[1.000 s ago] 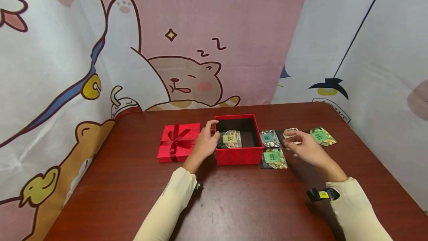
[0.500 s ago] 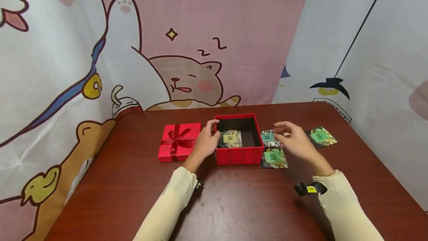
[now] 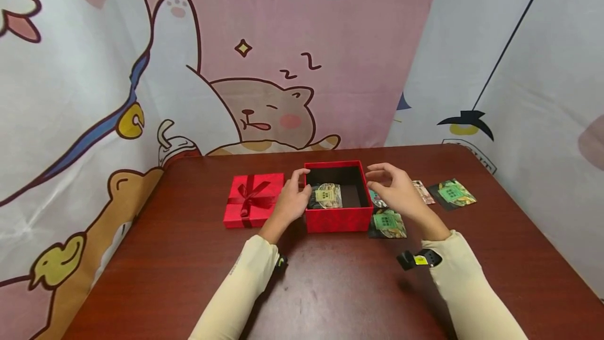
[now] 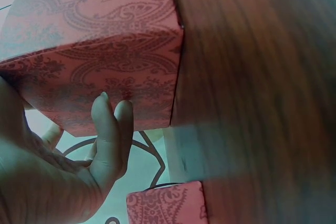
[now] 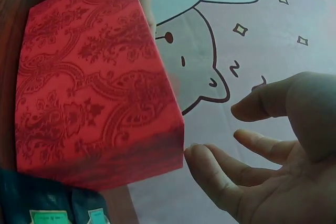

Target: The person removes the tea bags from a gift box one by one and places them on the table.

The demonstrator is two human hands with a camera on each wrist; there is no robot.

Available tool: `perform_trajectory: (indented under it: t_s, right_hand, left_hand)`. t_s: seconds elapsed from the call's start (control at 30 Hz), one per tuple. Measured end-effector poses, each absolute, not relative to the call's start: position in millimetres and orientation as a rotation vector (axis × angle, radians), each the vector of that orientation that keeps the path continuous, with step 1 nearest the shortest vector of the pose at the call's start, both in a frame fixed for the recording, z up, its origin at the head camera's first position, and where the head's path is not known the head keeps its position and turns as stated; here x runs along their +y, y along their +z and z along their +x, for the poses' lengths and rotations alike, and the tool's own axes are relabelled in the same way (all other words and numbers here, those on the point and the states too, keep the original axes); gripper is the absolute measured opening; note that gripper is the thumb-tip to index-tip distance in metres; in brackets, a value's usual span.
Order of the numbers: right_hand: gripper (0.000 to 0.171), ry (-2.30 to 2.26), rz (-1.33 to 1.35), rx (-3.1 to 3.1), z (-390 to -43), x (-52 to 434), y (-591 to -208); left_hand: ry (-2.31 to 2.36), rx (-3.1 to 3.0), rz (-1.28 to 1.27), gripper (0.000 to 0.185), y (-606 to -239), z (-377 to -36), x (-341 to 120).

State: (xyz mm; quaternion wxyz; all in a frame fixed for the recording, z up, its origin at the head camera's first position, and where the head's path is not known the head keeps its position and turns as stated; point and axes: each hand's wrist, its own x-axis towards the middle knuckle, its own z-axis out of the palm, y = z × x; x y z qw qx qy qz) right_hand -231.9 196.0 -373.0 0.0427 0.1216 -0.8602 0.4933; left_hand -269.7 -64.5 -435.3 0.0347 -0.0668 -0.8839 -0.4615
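Observation:
An uncovered red gift box with a dark lining stands at the middle of the table. In it, toward the left, lies a flat printed packet. My left hand holds the box's left wall, thumb and a fingertip at the rim; in the left wrist view, two fingers reach to the outer wall. My right hand hovers by the right rim, fingers spread and curved, nothing between them. The right wrist view shows its fingertips near a corner of the box; whether they touch is unclear.
Right of the box lie more flat packets: a green-labelled one in front, one partly under my right hand, a pinkish one, and another green one. The red lid with a bow lies left. A printed cloth hangs behind.
My right hand has moved left from above the packets to the box's right rim, uncovering the pinkish packet. The left hand and the box stay in place.

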Motion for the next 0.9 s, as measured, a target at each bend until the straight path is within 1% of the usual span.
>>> perform_trajectory:
  t_s: [0.27,0.6,0.9]
  right_hand:
    - [0.036,1.513,0.402,-2.606,-237,180,-371]
    - [0.037,1.572,0.391,-2.684,-247,150,-375]
    - [0.039,1.495,0.394,-2.75,-255,127,-382]
  left_hand:
    - [-1.423,-2.727,-0.2,0.042,-435,-268,-65]
    - [-1.432,-2.713,-0.203,0.041,-433,-268,-64]
    - [-1.427,-2.711,-0.213,0.041,-434,-270,-65]
